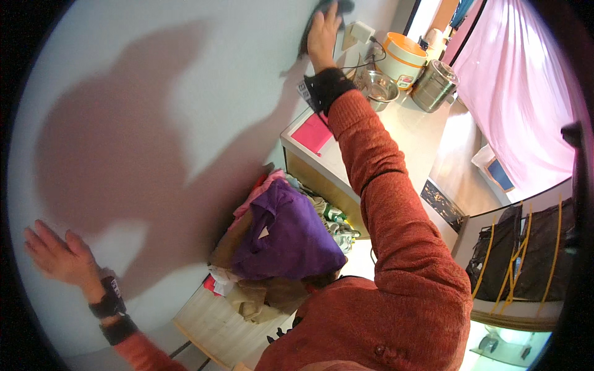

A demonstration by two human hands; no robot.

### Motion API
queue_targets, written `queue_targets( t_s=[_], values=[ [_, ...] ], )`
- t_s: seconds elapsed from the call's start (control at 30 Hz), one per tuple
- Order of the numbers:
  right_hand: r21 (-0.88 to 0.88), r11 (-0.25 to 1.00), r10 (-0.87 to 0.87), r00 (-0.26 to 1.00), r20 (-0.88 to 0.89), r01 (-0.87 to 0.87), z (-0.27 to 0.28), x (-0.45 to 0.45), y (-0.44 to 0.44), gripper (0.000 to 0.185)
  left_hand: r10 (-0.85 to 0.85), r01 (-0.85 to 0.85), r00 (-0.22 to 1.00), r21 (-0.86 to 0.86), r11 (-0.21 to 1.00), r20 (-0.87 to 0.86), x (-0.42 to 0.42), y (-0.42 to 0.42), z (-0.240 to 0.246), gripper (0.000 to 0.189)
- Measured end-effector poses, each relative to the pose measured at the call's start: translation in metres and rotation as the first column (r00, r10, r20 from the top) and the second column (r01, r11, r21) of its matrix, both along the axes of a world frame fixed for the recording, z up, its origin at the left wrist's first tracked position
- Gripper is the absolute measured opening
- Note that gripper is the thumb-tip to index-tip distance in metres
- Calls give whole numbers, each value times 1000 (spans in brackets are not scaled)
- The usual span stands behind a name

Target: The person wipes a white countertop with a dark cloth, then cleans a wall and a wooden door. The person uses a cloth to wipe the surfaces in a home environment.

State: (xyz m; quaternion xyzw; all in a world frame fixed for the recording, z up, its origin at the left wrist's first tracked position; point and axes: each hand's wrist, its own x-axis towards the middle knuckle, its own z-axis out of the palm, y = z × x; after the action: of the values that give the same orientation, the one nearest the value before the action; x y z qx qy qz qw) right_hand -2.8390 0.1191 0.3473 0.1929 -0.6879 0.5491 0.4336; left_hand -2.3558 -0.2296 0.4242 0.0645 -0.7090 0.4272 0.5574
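My right hand (324, 37) is stretched up at the top, its fingers over a dark grey cloth (344, 7) against the pale wall (222, 60). Part of that cloth lies hidden beneath the hand. At the far left, my left hand (60, 255) is held up before the same wall with fingers apart and nothing in it. Whether it touches the wall I cannot tell. Below, between my arms, a purple garment (292, 236) lies on top of a heap of clothes. Black bands circle both wrists.
A white charger (362, 32) sits in a wall socket close to my right hand. On the white counter (394, 125) stand an orange-lidded rice cooker (403, 58), a steel bowl (383, 90), a lidded steel canister (435, 86) and a pink folder (312, 133). A pink curtain (515, 88) hangs at right.
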Motion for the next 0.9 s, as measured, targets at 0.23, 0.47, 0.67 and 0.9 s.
queue_targets(
  t_s=[0.23,0.47,0.67,0.9],
  values=[
    [-249,967,45,916,399,61,-101,-5,3,62,55,-54,998,-31,998,29,5,-7,-1,55],
    [-136,987,96,989,109,-81,13,42,-25,61,44,-43,999,-29,999,29,2,1,2,54],
    [5,998,-64,944,-324,69,38,78,-60,61,30,-30,999,-9,1000,41,4,-3,-1,55],
    [-173,983,-22,978,206,59,-87,79,-55,61,17,-16,999,-14,1000,38,5,-8,-3,54]
  ],
)
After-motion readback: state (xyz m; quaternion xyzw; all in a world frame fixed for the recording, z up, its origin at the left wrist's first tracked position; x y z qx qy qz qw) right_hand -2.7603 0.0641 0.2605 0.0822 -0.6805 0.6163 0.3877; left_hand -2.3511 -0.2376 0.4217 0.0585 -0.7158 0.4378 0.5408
